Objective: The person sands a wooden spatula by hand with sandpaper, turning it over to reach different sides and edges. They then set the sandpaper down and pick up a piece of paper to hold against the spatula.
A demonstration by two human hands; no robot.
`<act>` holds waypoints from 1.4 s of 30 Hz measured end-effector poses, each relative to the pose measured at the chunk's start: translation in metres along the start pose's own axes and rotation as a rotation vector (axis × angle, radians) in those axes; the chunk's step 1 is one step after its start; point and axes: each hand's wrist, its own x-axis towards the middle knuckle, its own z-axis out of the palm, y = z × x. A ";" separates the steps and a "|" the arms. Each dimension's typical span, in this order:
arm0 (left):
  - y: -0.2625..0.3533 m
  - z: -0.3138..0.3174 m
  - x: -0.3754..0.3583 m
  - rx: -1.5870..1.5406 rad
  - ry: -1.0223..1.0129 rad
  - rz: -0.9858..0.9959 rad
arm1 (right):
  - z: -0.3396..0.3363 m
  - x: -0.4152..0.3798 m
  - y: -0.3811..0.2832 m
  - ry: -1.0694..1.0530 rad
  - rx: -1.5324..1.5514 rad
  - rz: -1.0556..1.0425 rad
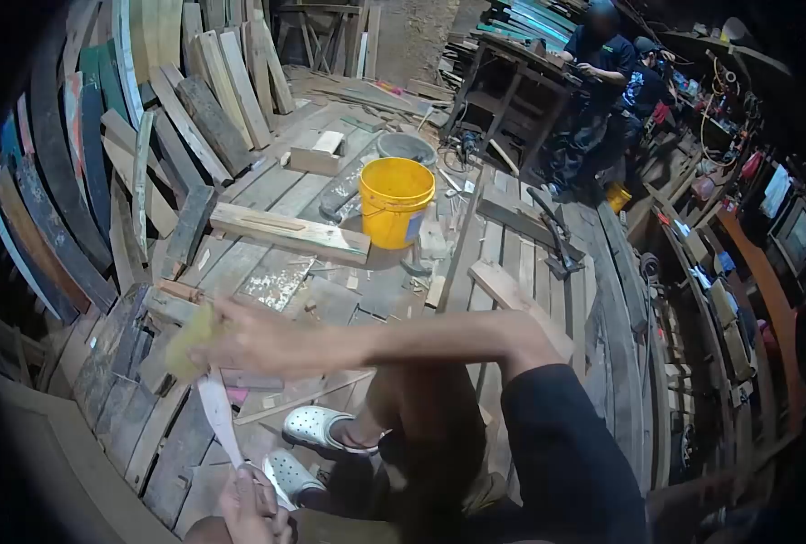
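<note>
Low in the view, my left hand [251, 506] is closed around the lower end of a pale, slim wooden piece [218, 412], which slants up and to the left. My right hand [253, 340] reaches across from the right, its fingers wrapped on a yellowish block [191, 343] that is blurred by motion. The block is at the upper end of the pale piece; whether the two touch is hard to tell. Below my right forearm are my white perforated clogs [312, 426].
A yellow bucket [392, 204] stands on the plank floor beside a grey basin [407, 148]. A thick board [290, 231] lies left of it. Planks [104, 118] lean along the left. Two people [593, 82] are at a wooden bench [512, 95] at the back right.
</note>
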 end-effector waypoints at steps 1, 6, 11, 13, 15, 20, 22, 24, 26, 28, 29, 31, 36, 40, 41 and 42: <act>-0.001 -0.004 0.003 -0.007 -0.004 0.017 | 0.000 -0.002 -0.015 0.056 0.021 -0.017; 0.003 -0.002 0.000 -0.030 -0.046 0.010 | 0.004 -0.010 0.001 -0.060 -0.061 0.046; -0.011 -0.011 0.004 -0.038 -0.066 0.020 | 0.005 -0.010 -0.020 -0.058 -0.029 -0.295; -0.023 -0.019 0.014 -0.035 -0.092 0.015 | 0.007 -0.005 -0.006 -0.027 0.062 -0.087; -0.033 -0.033 0.024 -0.018 -0.061 0.000 | 0.006 -0.002 -0.001 -0.047 0.079 0.037; -0.013 -0.011 0.009 0.037 0.101 -0.148 | -0.010 0.001 -0.017 -0.027 0.167 -0.119; -0.005 -0.006 0.004 0.040 0.090 -0.133 | -0.015 -0.002 -0.017 -0.060 0.132 -0.036; -0.002 0.001 0.004 0.028 0.073 -0.116 | -0.006 -0.011 -0.027 -0.013 0.114 -0.205; -0.005 0.006 0.003 0.029 0.053 -0.126 | -0.004 -0.010 -0.016 -0.044 0.049 -0.154; -0.010 -0.007 0.003 0.041 0.040 -0.139 | -0.002 0.000 0.001 -0.065 -0.040 0.001; -0.011 -0.011 0.006 0.039 0.030 -0.133 | 0.002 -0.003 -0.003 -0.019 0.072 0.002; -0.006 -0.009 0.005 0.028 0.009 -0.115 | 0.008 -0.003 -0.020 -0.006 0.144 -0.143; -0.005 -0.008 0.001 0.036 -0.031 -0.140 | -0.004 0.003 -0.007 0.004 -0.002 0.001; -0.005 -0.009 0.002 0.020 -0.064 -0.116 | 0.009 0.000 -0.018 -0.070 0.084 -0.273; -0.007 -0.012 0.002 0.020 -0.074 -0.120 | 0.009 -0.002 -0.017 -0.041 0.068 -0.252; -0.007 -0.012 0.002 0.022 -0.082 -0.126 | 0.006 -0.002 -0.017 -0.010 0.055 -0.229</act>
